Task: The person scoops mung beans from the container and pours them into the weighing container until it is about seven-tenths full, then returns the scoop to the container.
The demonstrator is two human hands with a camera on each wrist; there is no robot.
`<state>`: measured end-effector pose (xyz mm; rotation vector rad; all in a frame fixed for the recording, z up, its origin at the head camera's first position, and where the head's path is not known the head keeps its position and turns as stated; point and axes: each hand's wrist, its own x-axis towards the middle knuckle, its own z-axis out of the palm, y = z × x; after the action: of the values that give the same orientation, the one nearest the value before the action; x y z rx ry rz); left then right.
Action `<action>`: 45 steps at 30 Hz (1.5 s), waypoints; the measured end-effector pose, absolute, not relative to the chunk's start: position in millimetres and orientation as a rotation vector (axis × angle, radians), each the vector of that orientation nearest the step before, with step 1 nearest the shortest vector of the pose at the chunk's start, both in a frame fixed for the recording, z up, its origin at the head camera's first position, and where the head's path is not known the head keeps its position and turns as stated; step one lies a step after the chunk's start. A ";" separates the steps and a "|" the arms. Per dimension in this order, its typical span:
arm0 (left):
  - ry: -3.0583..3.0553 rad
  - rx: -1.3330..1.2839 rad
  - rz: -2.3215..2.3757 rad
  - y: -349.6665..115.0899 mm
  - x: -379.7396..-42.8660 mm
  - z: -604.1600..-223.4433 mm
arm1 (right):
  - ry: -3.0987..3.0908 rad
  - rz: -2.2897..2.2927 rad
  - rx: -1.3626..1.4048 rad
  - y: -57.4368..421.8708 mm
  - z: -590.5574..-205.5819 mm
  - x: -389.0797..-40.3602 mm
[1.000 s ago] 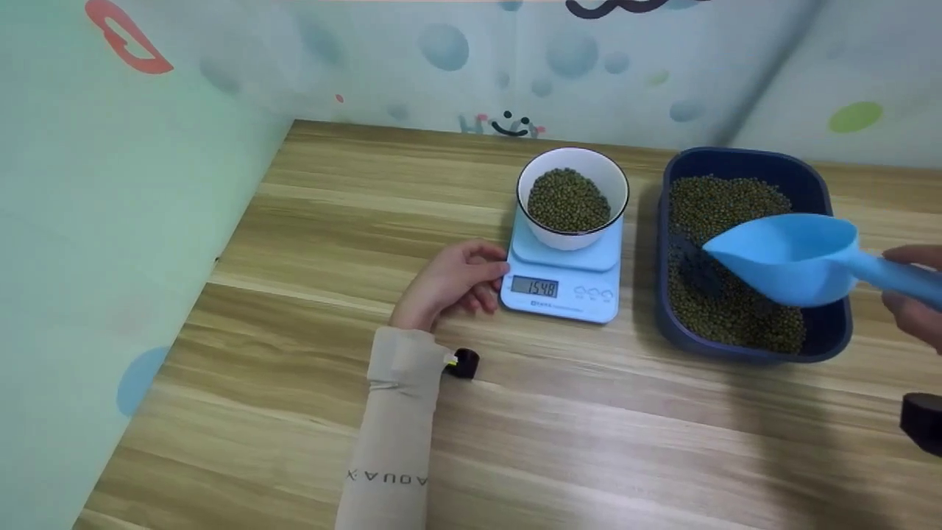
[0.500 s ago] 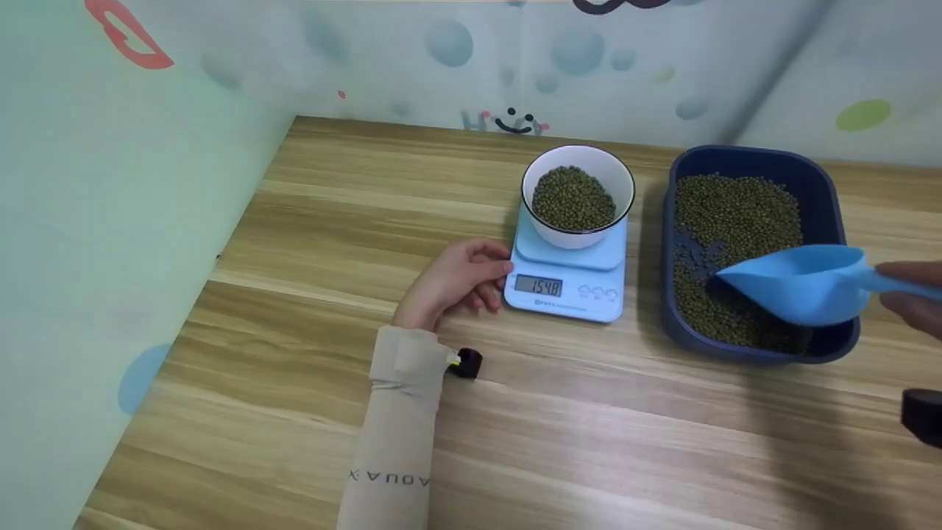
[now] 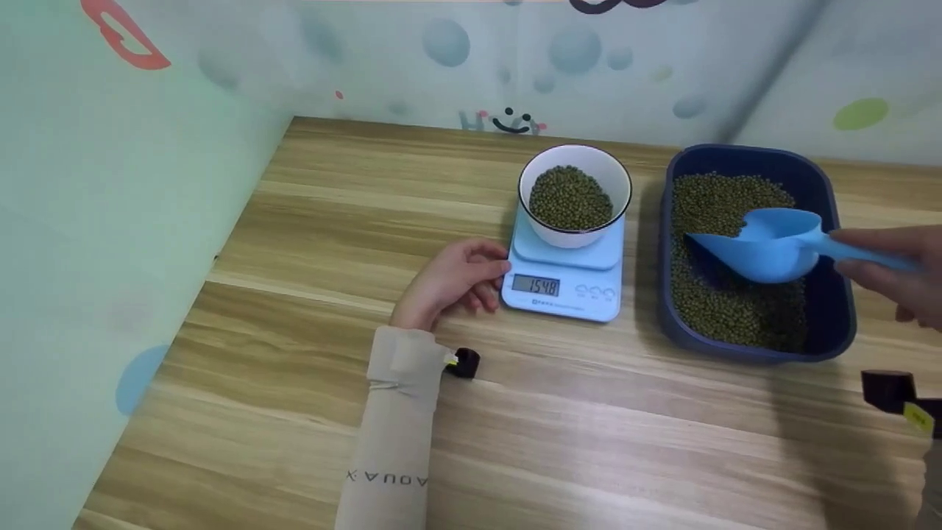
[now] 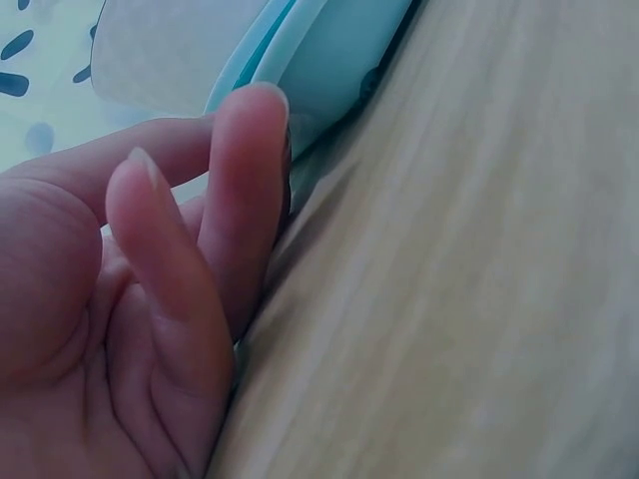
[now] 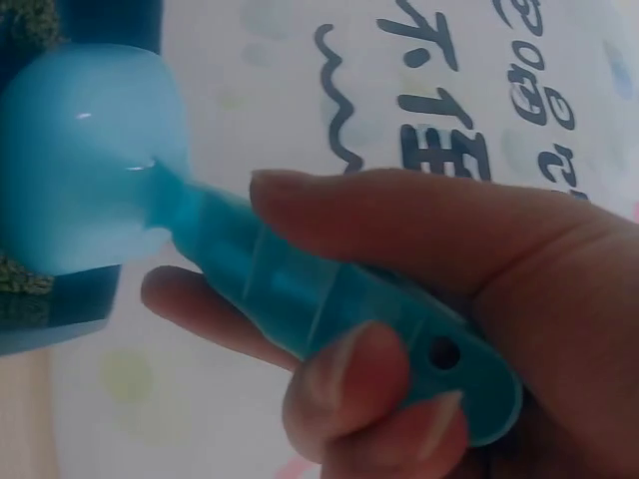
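Note:
My right hand (image 3: 894, 265) grips the handle of a light blue scoop (image 3: 780, 258), fingers curled round it in the right wrist view. The scoop is tilted over a dark blue tub (image 3: 835, 324) of small green beans (image 3: 736, 316), its pointed tip near the tub's left wall. How much it holds is hard to tell. A white bowl (image 3: 614, 173) with a dark rim and a heap of beans (image 3: 570, 199) in it stands on a light blue kitchen scale (image 3: 563, 298) reading 154.8. Relaxed, slightly bent fingers of my left hand (image 3: 456, 276) touch the scale's left edge.
All of this stands on a wood-grain table (image 3: 294, 331). A patterned wall covering (image 3: 441, 73) runs behind it, and a pale green one (image 3: 110, 221) lies on the left. A narrow gap separates scale and tub.
The scoop first dipped lower towards the tub's front right, then moved left and back and tipped. More of my right hand is in view. The left hand and the scale reading stayed the same.

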<state>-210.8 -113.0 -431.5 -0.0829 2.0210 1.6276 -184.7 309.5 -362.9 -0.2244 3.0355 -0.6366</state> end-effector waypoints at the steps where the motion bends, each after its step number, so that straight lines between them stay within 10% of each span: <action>1: 2.019 -0.083 1.631 -113.3 -210.8 -431.9 | 2.999 -0.580 -0.223 308.5 -363.2 -187.6; 45: 2.005 -0.116 1.681 -117.2 -221.5 -459.7 | 3.052 -0.272 -0.314 265.3 -372.2 -198.6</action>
<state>-221.5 -117.2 -459.7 -0.1162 2.0052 1.6805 -198.6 265.3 -372.2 -0.3145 3.0521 -0.2722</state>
